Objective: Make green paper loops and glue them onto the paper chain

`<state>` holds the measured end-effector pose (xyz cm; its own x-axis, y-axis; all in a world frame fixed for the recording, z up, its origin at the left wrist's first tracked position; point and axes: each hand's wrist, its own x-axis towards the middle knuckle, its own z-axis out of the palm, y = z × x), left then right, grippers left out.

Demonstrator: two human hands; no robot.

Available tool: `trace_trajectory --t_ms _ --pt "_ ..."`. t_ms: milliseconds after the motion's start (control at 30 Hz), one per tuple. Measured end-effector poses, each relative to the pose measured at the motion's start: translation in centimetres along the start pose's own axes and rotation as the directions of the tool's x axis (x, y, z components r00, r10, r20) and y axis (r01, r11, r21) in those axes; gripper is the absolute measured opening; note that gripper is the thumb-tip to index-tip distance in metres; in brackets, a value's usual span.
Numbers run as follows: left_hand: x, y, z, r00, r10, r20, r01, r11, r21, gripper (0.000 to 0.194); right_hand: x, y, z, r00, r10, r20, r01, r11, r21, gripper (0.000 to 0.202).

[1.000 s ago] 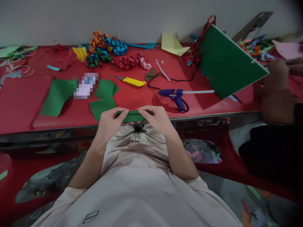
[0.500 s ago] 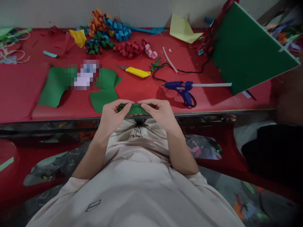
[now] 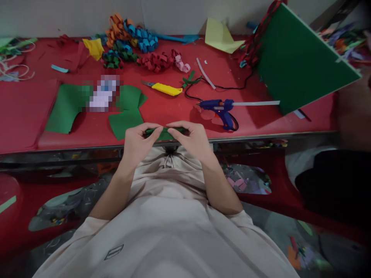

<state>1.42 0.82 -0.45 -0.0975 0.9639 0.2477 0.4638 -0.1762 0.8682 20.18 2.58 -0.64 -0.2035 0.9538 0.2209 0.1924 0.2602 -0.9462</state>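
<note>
At the table's front edge, a small piece of green paper point(image 3: 164, 134) is pinched between my two hands, its upper edge folded or rolled over. My left hand point(image 3: 139, 139) grips its left end between thumb and fingers. The right end is held the same way by my right hand point(image 3: 191, 138), and the thumbs lie close together. Larger cut sheets of green paper point(image 3: 125, 121) rest on the table just left of my hands. To the right lies a blue glue gun point(image 3: 222, 110) with a glue stick in its back and a small red light on.
A yellow box cutter point(image 3: 167, 89) with its blade out lies beyond my hands. Curled paper garlands point(image 3: 156, 61) sit at the back. A green board point(image 3: 301, 58) leans at the right, and red sheets point(image 3: 26, 112) are stacked at the left. Someone's dark clothing point(image 3: 336, 185) shows at the right.
My right thumb and fingers have shifted slightly left along the green paper, closer to my left thumb. The view has moved a little; the things on the table stay put.
</note>
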Motion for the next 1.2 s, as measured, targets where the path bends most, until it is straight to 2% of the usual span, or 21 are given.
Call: trace_trajectory --t_ms 133,300,433,500,567,633,733,800,967,1100,1200 --pt "-0.3 0.4 -0.3 0.996 0.090 0.025 -0.091 0.993 0.068 0.030 0.0 -0.5 0.4 1.000 0.007 -0.014 -0.007 1.000 -0.004 0.021" --pt "-0.3 0.2 -1.1 0.993 0.049 0.105 -0.048 0.999 -0.018 0.042 0.2 0.2 -0.2 0.988 0.116 0.097 -0.126 0.987 0.102 0.021" --pt "-0.4 -0.6 -1.6 0.985 0.083 0.148 -0.080 0.996 -0.028 0.045 0.4 1.0 -0.6 0.984 0.166 0.065 -0.175 0.969 0.176 0.026" --pt "-0.6 -1.1 -1.7 0.971 0.109 0.213 -0.093 0.992 -0.087 0.058 0.4 1.1 -0.6 0.982 0.182 0.051 -0.188 0.961 0.204 0.028" --pt "-0.8 -1.4 -1.7 0.964 0.142 0.225 -0.124 0.988 -0.091 0.068 0.4 1.1 -0.7 0.981 0.186 0.059 -0.195 0.955 0.224 0.030" --pt "-0.8 -1.5 -1.6 0.956 0.233 0.178 -0.238 0.971 0.007 0.054 0.4 0.9 -0.7 0.980 0.188 0.068 -0.199 0.949 0.243 0.030" --pt "-0.5 -1.3 -1.5 0.900 0.410 0.148 -0.428 0.896 0.122 0.025 0.4 0.5 -0.8 0.978 0.197 0.069 -0.209 0.944 0.256 0.026" --pt "-0.4 -1.1 -1.5 0.881 0.456 0.129 -0.471 0.872 0.133 0.018 0.3 0.2 -0.9 0.980 0.184 0.076 -0.197 0.946 0.259 0.025" --pt "-0.7 -0.5 -1.5 0.908 0.405 0.105 -0.414 0.906 0.085 0.017 0.2 0.2 -0.6 0.987 0.109 0.119 -0.136 0.957 0.255 0.026" --pt "-1.1 -0.2 -1.2 0.948 0.309 0.071 -0.311 0.950 0.028 0.015 0.2 0.4 -0.4 0.991 0.100 0.090 -0.119 0.966 0.231 0.026" --pt "-1.3 -0.3 -0.8 0.974 0.224 0.041 -0.222 0.974 -0.036 0.016 0.0 0.3 -0.6 0.992 0.064 0.110 -0.087 0.973 0.215 0.027"
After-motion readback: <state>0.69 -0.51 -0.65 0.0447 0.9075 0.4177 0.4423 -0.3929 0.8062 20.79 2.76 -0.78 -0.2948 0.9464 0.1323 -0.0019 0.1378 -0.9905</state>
